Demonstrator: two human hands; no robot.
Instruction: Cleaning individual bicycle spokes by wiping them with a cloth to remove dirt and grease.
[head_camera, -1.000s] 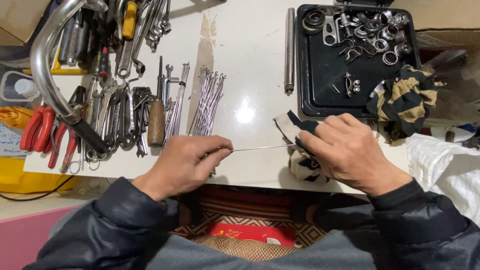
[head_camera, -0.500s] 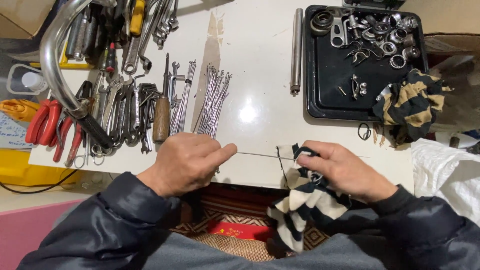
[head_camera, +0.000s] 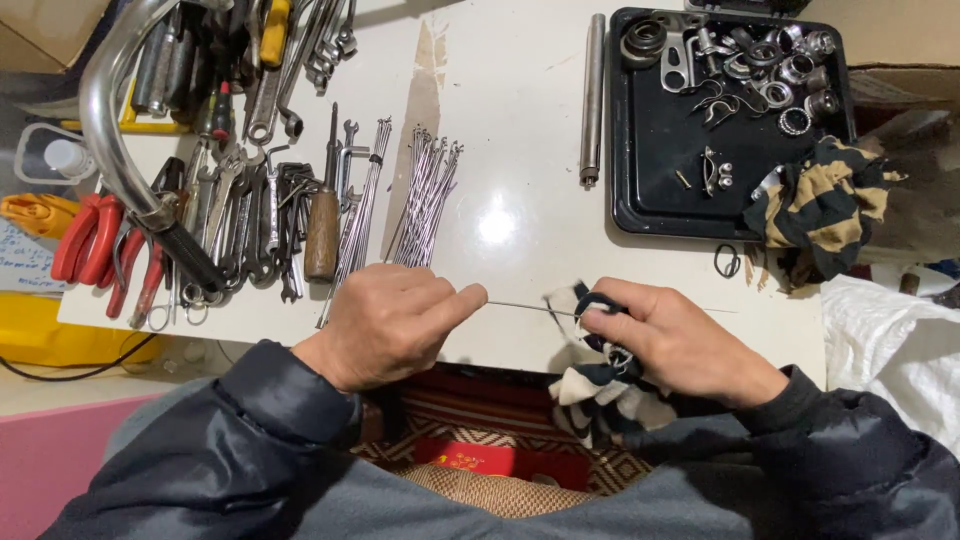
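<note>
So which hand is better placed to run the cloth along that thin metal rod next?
The right hand, most likely. It already grips the striped cloth, wrapped around the thin rod. The left hand pinches the rod's other end, steadying it, and holds no cloth.

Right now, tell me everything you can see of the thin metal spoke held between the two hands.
The spoke is a thin, straight rod of bare silvery metal, lying nearly level just above the white table's near edge. The left hand pinches one end between thumb and forefinger. The right hand grips the other part through a black-and-white striped rag wrapped around it, so only the short stretch between the hands shows. Both ends are hidden.
</note>
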